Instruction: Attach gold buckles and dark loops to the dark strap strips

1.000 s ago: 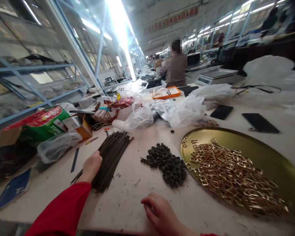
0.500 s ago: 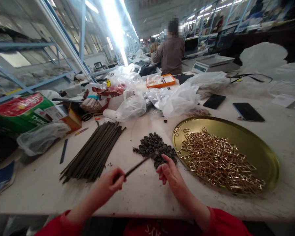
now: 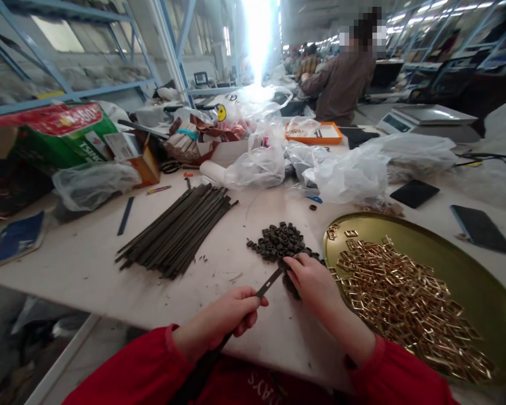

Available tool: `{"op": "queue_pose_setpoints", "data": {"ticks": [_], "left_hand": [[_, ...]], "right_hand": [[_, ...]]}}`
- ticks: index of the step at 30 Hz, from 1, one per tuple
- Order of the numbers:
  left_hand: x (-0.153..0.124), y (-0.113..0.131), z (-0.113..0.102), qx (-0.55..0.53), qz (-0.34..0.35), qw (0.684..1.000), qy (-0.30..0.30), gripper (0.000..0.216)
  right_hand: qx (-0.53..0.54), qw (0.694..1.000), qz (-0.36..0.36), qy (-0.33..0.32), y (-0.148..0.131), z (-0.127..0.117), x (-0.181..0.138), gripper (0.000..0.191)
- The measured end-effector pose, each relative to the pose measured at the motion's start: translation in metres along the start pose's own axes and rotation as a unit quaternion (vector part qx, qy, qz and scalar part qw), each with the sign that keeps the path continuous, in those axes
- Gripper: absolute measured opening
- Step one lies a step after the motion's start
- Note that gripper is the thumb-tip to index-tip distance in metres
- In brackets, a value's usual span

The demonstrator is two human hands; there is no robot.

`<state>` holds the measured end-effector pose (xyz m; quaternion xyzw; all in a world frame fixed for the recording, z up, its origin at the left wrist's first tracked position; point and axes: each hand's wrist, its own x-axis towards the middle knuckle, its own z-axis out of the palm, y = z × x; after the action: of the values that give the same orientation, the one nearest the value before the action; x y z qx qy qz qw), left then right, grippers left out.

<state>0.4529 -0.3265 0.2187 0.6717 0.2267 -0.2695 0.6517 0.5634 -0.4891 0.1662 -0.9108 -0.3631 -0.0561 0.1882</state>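
Note:
My left hand (image 3: 240,309) is closed around a dark leather-like strap (image 3: 270,282) with a slot in it. From this hand the strap runs up to the right, and its other part hangs down toward my lap. At the strap's far end, my right hand (image 3: 316,281) has its fingertips pinched on it. Whether a small loop is also between those fingers I cannot make out. Just beyond the right hand lies a pile of small dark strap loops (image 3: 280,239), partly covered by it. A bundle of long dark straps (image 3: 179,230) lies to the left.
A gold oval tray (image 3: 480,298) on the right holds many gold rectangular buckles (image 3: 405,298). Clear plastic bags (image 3: 349,171), an orange box (image 3: 312,133) and a scale (image 3: 425,121) stand farther back. Two dark phone-like slabs lie at right. A person (image 3: 341,84) stands beyond the table.
My view has turned left and the table appears shifted right. My right hand has gone from loosely open to pinching at the strap's end. My left hand keeps hold of the strap.

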Motion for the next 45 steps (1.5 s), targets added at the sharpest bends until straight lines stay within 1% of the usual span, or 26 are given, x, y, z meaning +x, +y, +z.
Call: {"op": "queue_pose_setpoints", "data": {"ticks": [2, 4, 7, 10, 12, 14, 15, 17, 19, 21, 23, 25, 26, 27, 31, 35, 40, 43, 45], "left_hand": [[0.001, -0.004, -0.004, -0.027, -0.008, 1.000, -0.010, 0.020], [0.003, -0.008, -0.007, -0.045, -0.014, 0.999, -0.014, 0.022], [0.006, -0.013, -0.011, -0.065, -0.013, 0.998, -0.024, 0.023], [0.007, -0.015, -0.013, -0.086, -0.017, 0.996, -0.034, 0.024], [0.006, -0.015, -0.012, -0.093, -0.022, 0.995, -0.038, 0.026], [0.002, -0.015, -0.011, -0.093, -0.028, 0.994, -0.041, 0.028], [0.000, -0.015, -0.009, -0.094, -0.030, 0.994, -0.044, 0.030], [-0.003, -0.016, -0.006, -0.096, -0.036, 0.993, -0.050, 0.033], [-0.005, -0.018, -0.003, -0.088, -0.034, 0.994, -0.051, 0.036], [-0.006, -0.021, 0.001, -0.041, -0.008, 0.998, -0.036, 0.038], [-0.008, -0.024, 0.003, 0.055, 0.071, 0.996, 0.008, 0.036], [-0.010, -0.027, 0.005, 0.162, 0.163, 0.971, 0.059, 0.034], [-0.012, -0.028, 0.006, 0.203, 0.195, 0.956, 0.080, 0.034], [-0.014, -0.029, 0.008, 0.232, 0.212, 0.945, 0.093, 0.035], [-0.021, -0.029, 0.014, 0.283, 0.220, 0.928, 0.101, 0.031], [-0.024, -0.028, 0.019, 0.305, 0.214, 0.922, 0.101, 0.028], [-0.022, -0.032, 0.023, 0.306, 0.213, 0.922, 0.105, 0.028], [-0.020, -0.034, 0.023, 0.314, 0.209, 0.919, 0.115, 0.027], [-0.021, -0.034, 0.022, 0.318, 0.207, 0.917, 0.121, 0.026]], "right_hand": [[-0.109, 0.993, -0.035, -0.032, 0.003, 0.000, 0.010, 0.017], [-0.153, 0.986, -0.050, -0.052, 0.002, 0.001, 0.017, 0.011], [-0.156, 0.984, -0.057, -0.063, -0.001, 0.002, 0.021, 0.004], [-0.134, 0.989, -0.045, -0.044, 0.000, 0.002, 0.019, 0.003], [-0.088, 0.995, -0.038, -0.018, 0.001, -0.001, 0.014, 0.004], [-0.004, 1.000, -0.018, 0.016, 0.000, -0.004, 0.004, 0.003], [0.045, 0.998, 0.004, 0.031, -0.002, -0.006, -0.002, 0.004], [0.143, 0.987, 0.062, 0.040, -0.008, -0.010, -0.016, 0.008], [0.221, 0.968, 0.114, 0.032, -0.014, -0.012, -0.029, 0.011], [0.289, 0.944, 0.154, 0.027, -0.020, -0.011, -0.040, 0.014], [0.370, 0.909, 0.191, 0.028, -0.023, -0.008, -0.048, 0.017], [0.459, 0.859, 0.225, 0.020, -0.026, -0.005, -0.053, 0.022], [0.501, 0.832, 0.239, 0.013, -0.027, -0.003, -0.055, 0.024], [0.538, 0.804, 0.252, 0.005, -0.029, -0.002, -0.057, 0.026], [0.648, 0.708, 0.278, -0.034, -0.036, -0.001, -0.062, 0.030], [0.713, 0.636, 0.291, -0.047, -0.039, -0.001, -0.065, 0.030], [0.768, 0.564, 0.302, -0.044, -0.037, 0.000, -0.067, 0.029], [0.785, 0.535, 0.311, -0.041, -0.034, 0.004, -0.068, 0.027], [0.787, 0.520, 0.331, -0.032, -0.033, 0.006, -0.068, 0.025]]}}
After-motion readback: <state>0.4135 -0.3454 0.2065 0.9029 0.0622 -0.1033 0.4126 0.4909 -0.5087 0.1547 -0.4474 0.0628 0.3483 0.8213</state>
